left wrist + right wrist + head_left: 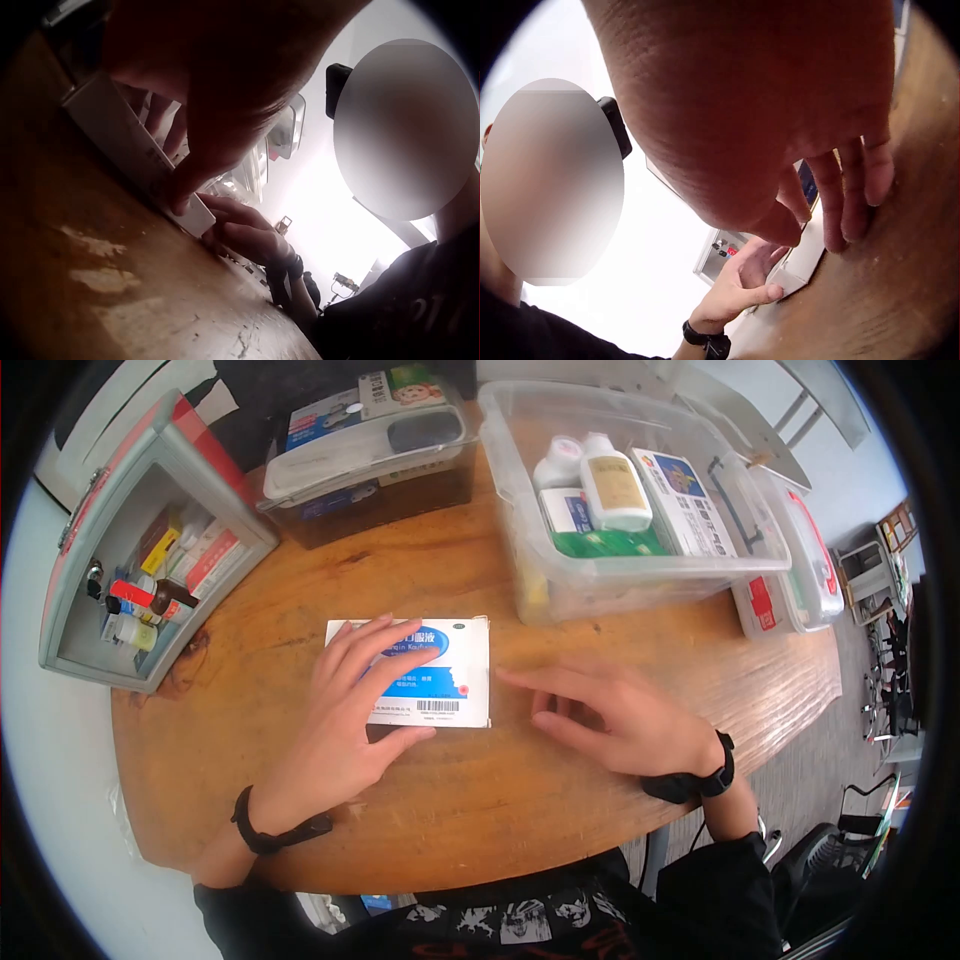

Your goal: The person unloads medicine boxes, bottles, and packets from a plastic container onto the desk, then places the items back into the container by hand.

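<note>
Round wooden table (480,810). We have a flat white-and-blue medicine box (445,690) lying face up near the middle of it.

Left hand (345,710) lies flat on the box, fingers straight and spread over its left half, thumb against the near edge. The left wrist view shows a fingertip pressing on the box's side edge at the wood. Grip here is open, pressing, not curled round anything.

Right hand (615,715) rests on the table just right of the box, fingers extended toward its right edge. From the head view we cannot tell whether the tips touch the box. The right wrist view shows the fingers straight, tips down on the wood beside the box. It holds nothing.

Containers at the far side:
- Grey metal cabinet (215,495) at the far left, tipped with its open face toward us; small bottles and packets stacked inside.
- Clear lidded box (350,460) behind centre, with medicine cartons lying on its lid.
- Clear open bin (600,575) at the far right: two white bottles, a green packet and several upright cartons inside.
- Another clear case (810,560) with red markings stands touching the bin's right side
</note>
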